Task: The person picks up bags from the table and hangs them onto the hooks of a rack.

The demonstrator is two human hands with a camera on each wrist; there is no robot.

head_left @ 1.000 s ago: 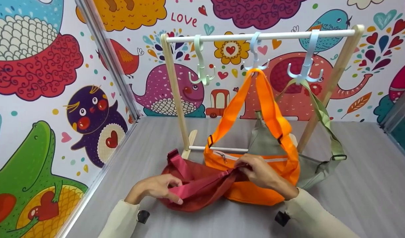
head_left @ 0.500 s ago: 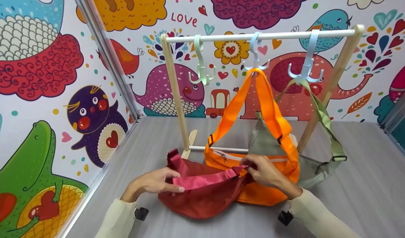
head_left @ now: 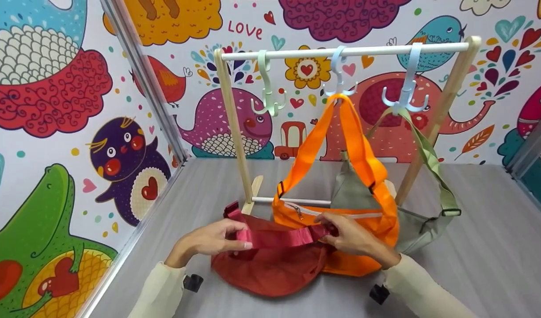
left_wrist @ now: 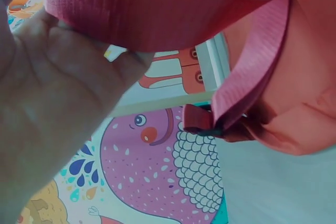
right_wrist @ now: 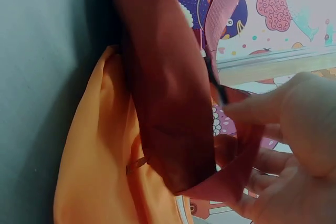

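Observation:
A dark red sling bag (head_left: 270,276) lies low on the table in the head view, its pinkish-red strap (head_left: 281,238) raised above it. My left hand (head_left: 208,238) pinches the strap's left part between thumb and fingers; the left wrist view shows the wide webbing (left_wrist: 152,17) running across that hand. At the strap's other end, my right hand (head_left: 350,234) grips it close to a dark buckle (right_wrist: 216,85). Behind the right hand hangs an orange bag (head_left: 356,263), which the red bag partly overlaps.
A wooden rack with a white rail (head_left: 297,54) stands behind. Its green hook (head_left: 268,99) carries nothing; the middle blue hook (head_left: 339,84) bears the orange bag's strap. From the right blue hook (head_left: 405,95) hangs a grey-green bag (head_left: 416,227). Patterned walls enclose the left and back.
The strap has been lifted off the red bag and drawn out between both hands. My left hand has risen slightly rightward, and the bag's body has settled lower toward the front.

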